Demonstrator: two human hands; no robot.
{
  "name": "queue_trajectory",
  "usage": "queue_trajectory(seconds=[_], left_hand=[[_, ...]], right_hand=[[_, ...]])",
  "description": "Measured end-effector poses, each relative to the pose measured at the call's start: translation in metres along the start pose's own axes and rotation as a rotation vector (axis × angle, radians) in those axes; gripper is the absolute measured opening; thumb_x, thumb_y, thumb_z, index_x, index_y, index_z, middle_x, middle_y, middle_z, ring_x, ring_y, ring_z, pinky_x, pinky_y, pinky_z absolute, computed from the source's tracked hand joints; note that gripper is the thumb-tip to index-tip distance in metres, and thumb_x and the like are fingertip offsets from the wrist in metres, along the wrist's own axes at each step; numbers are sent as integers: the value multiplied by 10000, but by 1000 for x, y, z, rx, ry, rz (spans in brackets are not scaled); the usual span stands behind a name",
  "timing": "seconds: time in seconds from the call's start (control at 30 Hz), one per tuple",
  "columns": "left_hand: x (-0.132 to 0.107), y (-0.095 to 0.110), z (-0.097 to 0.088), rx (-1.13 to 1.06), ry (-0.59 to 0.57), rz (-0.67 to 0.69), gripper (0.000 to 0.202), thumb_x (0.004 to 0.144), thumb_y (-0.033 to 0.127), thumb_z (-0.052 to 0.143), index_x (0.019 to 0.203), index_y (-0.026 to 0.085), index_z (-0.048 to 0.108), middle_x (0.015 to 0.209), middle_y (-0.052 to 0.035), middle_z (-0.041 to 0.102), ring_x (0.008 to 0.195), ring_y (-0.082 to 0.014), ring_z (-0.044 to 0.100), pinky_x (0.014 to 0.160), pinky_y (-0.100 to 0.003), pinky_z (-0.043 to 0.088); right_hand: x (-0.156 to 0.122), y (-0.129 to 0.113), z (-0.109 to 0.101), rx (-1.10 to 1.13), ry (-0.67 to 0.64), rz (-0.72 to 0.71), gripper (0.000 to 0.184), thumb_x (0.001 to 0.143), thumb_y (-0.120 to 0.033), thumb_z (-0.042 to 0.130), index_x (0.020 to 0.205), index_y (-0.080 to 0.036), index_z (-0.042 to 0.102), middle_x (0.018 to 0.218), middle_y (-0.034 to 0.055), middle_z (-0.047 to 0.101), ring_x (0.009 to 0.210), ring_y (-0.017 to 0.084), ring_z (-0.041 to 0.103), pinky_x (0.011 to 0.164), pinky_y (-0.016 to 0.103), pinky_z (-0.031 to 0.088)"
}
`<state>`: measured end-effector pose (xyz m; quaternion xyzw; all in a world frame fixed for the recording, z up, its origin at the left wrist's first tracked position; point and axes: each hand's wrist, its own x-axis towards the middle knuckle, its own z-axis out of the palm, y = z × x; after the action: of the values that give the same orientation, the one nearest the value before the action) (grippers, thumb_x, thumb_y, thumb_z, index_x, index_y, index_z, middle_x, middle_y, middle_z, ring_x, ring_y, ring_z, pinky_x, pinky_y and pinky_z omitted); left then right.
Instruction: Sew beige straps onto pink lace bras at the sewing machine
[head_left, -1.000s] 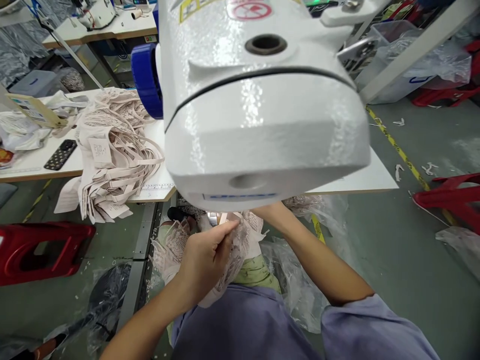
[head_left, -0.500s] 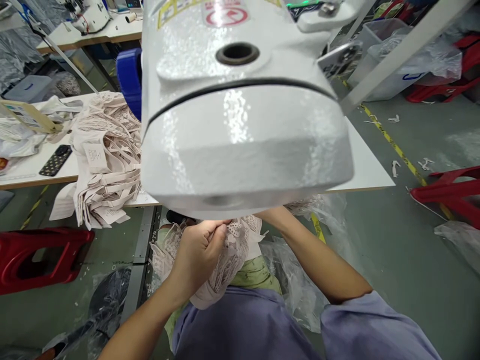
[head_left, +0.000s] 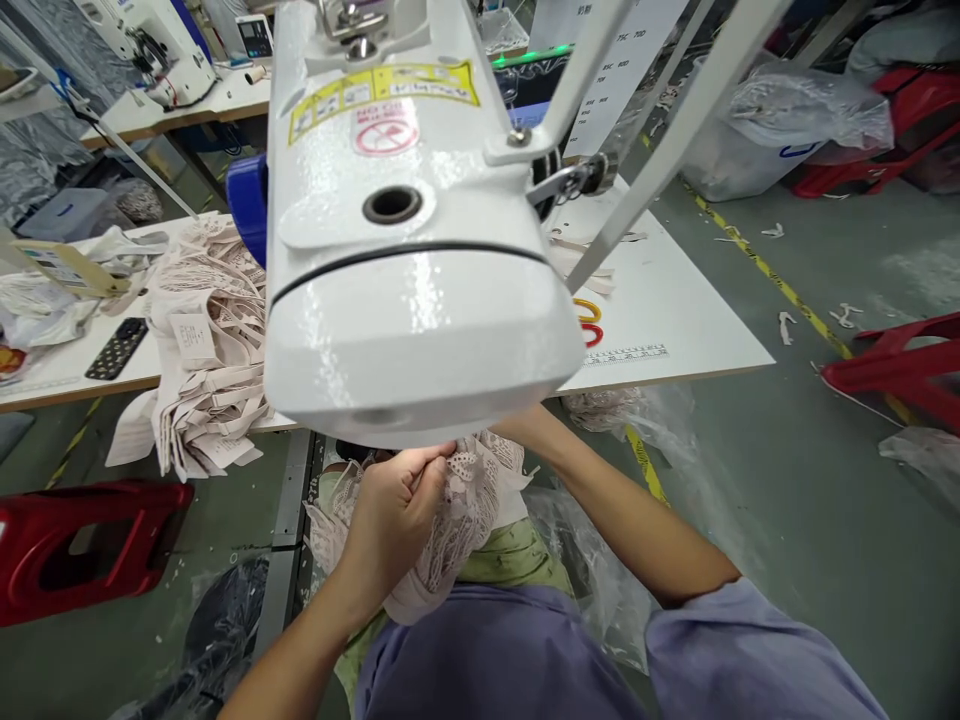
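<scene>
A white sewing machine fills the upper middle of the head view and covers its own needle area. Just below its head, my left hand pinches a beige lace garment, thumb pressed against the fingers. The garment hangs in folds over my lap. My right forearm reaches in under the machine head. Only the wrist of my right hand shows; its fingers are hidden behind the machine. To the left, a heap of beige lace garments with straps and a label lies over the table edge.
On the white table lie scissors with yellow and red handles, a ruler and a phone. Red stools stand at both sides. Plastic sheeting lies on the floor. A white pole rises beside the machine.
My view has shifted, so the machine head appears smaller and further left, and the scissors and ruler have come into sight. My left hand keeps its pinch on the garment, nearly unmoved.
</scene>
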<state>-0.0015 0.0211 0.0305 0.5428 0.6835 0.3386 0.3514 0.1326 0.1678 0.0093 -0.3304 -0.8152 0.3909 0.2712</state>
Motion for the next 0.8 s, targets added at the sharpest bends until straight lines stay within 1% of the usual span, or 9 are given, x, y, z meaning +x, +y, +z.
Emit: queue_trajectory(seconds=[0.07,0.17,0.27,0.33,0.47,0.6,0.7,0.8], left_hand=[[-1,-1,0,13,-6,34,287,944,246,513,1106,177,740,1091,-61,769,1002,-226,731,771,-278,605],[-4,-7,0,79,2,115,286,953,240,501,1110,185,733,1098,-57,768,998,-212,733,836,-281,592],[-7,-15,-3,194,63,186,273,944,231,508,1094,190,732,1075,-52,775,969,-202,741,847,-275,588],[-9,-19,-5,255,103,225,271,945,232,503,1086,196,731,1049,-52,780,941,-200,747,820,-268,593],[-13,-25,-9,350,114,250,283,958,241,487,1121,222,718,996,-41,788,856,-190,755,739,-252,594],[-14,-27,-11,403,173,265,275,949,231,490,1087,214,728,958,-38,792,770,-175,750,689,-235,578],[-12,-26,-9,419,170,313,270,946,218,495,1075,213,733,899,-28,794,705,-158,739,616,-210,544],[-10,-23,-7,425,157,357,271,944,199,496,1073,202,735,900,-32,794,704,-152,738,614,-202,528]], right_hand=[[0,1,1,10,19,0,158,819,-218,568,662,-225,551,688,24,522,750,209,518,760,362,491],[0,6,5,70,55,7,102,804,-213,579,704,-220,593,773,36,584,832,223,558,787,367,501],[-1,11,12,140,88,0,36,785,-207,603,793,-215,637,894,49,621,871,224,580,813,374,503],[-1,12,16,169,119,0,84,784,-198,603,850,-215,652,951,57,627,854,216,587,816,377,503],[-3,10,20,190,182,46,122,772,-174,593,872,-207,654,978,69,624,839,212,590,800,378,509],[-1,6,21,218,193,23,104,766,-179,604,854,-206,652,984,65,638,950,232,597,841,386,507],[1,7,22,211,210,15,108,758,-153,593,837,-205,644,1021,60,646,993,229,593,858,380,499],[1,11,22,194,215,-6,116,755,-145,581,842,-189,642,1074,72,638,938,214,597,796,353,492]])
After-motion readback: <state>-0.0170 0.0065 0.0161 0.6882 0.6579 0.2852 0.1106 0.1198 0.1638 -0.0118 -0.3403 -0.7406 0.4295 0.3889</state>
